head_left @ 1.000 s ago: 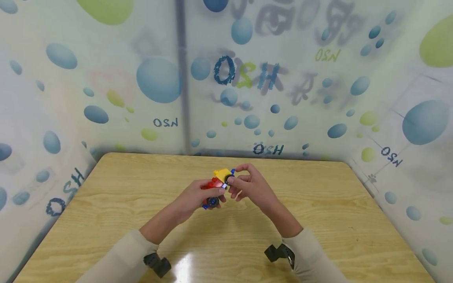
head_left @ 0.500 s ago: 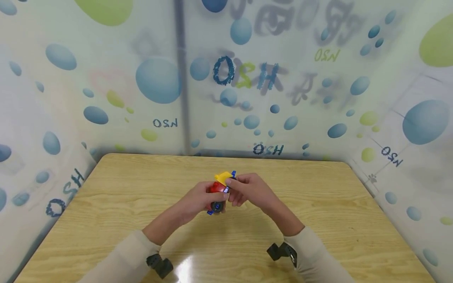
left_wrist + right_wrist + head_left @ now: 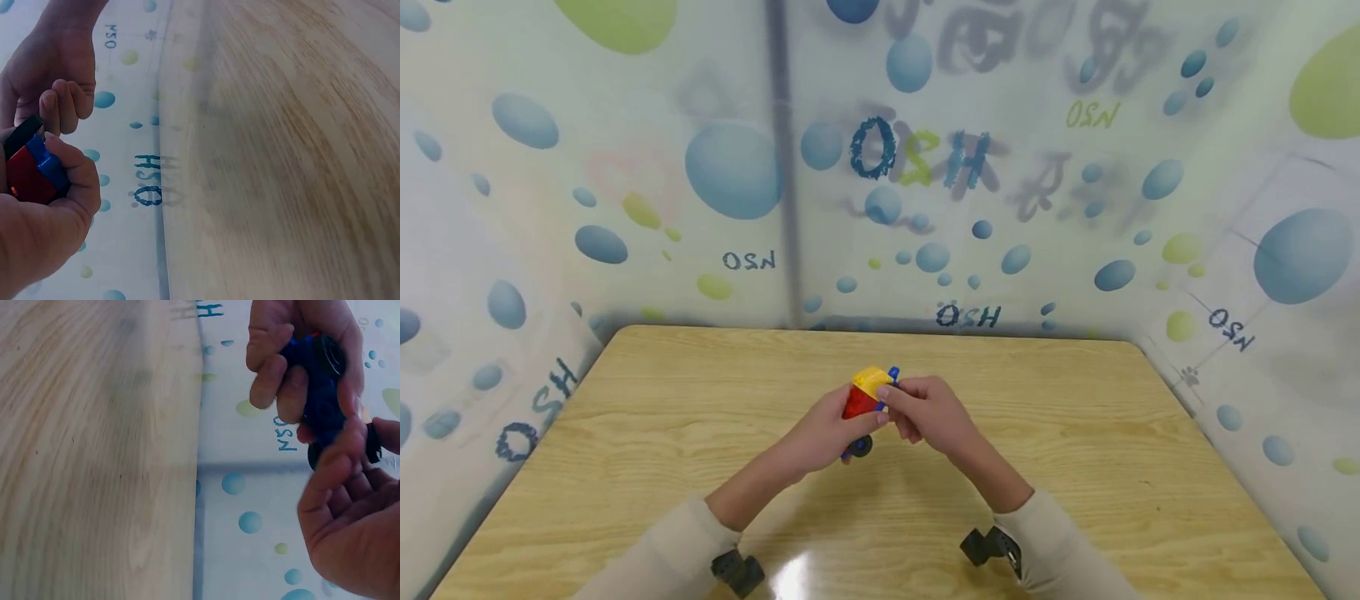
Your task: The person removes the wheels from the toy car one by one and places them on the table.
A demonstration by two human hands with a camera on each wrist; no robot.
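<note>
You've got the toy car (image 3: 863, 400) held up over the table (image 3: 1075, 425), approx mid-width, red/yellow body w/ blue underside; L hand's (image 3: 829, 433) fingers are wrapped round the red part & R hand's (image 3: 931, 415) fingers pinch it at a blk wheel (image 3: 374, 445), so both hide much of it from you. Table's pale wood grain w/ a glare patch (image 3: 792, 575) on your near side, & walls (image 3: 1060, 208) w/ blue/green spots & H2O-type lettering (image 3: 919, 157) stand behind & at both sides. Nearer you, blk L wrist cam (image 3: 737, 572) & R wrist cam (image 3: 988, 548) sit at your cream sleeves (image 3: 658, 550), well apart from the car.
</note>
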